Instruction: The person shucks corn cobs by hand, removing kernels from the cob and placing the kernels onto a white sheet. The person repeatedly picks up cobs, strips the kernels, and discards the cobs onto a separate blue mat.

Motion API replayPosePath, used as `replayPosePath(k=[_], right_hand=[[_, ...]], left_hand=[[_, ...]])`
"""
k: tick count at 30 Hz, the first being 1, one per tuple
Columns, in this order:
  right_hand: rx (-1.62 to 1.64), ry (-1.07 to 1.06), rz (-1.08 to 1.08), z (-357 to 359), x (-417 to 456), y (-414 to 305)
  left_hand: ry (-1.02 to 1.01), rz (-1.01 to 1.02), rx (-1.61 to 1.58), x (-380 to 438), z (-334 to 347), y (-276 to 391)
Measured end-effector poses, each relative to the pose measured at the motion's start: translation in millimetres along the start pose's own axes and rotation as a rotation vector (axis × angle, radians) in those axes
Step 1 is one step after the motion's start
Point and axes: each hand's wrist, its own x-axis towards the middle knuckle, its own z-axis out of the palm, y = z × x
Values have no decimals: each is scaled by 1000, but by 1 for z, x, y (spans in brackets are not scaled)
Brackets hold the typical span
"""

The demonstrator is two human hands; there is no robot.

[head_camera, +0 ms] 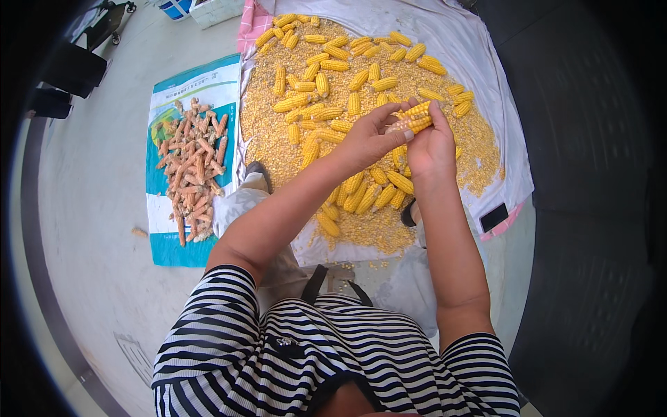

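Both my hands meet over the corn pile around a partly shelled corn cob [417, 115], yellow with kernels on part of it and a bare strip showing. My left hand [372, 136] grips its left end, thumb along the cob. Fingers of my right hand [432, 140] wrap its right end. Beneath them, whole yellow corn cobs [359, 195] lie on a broad layer of loose corn kernels [266, 130], which is spread over a pale cloth [479, 68]. Whether one cob or two pieces are in my hands, I cannot tell for sure.
Stripped cobs [195, 167] are heaped on a teal and white woven sack [174, 255] at the left. A dark phone [494, 217] lies at the cloth's lower right corner. A white foam box [216, 11] and a blue-and-white bucket [175, 9] stand at the top.
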Motion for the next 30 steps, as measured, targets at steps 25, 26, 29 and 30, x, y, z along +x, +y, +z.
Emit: replayPosePath(k=[25, 26, 29, 30], right_hand=[[-250, -21, -55, 20, -4, 31], [-240, -37, -42, 20, -6, 31], [-220, -61, -31, 26, -16, 29], [-219, -53, -49, 28, -18, 29]], left_hand=[[109, -117, -105, -15, -18, 5], [117, -141, -139, -15, -18, 4], [164, -176, -201, -15, -19, 4], [182, -180, -213, -15, -19, 4]])
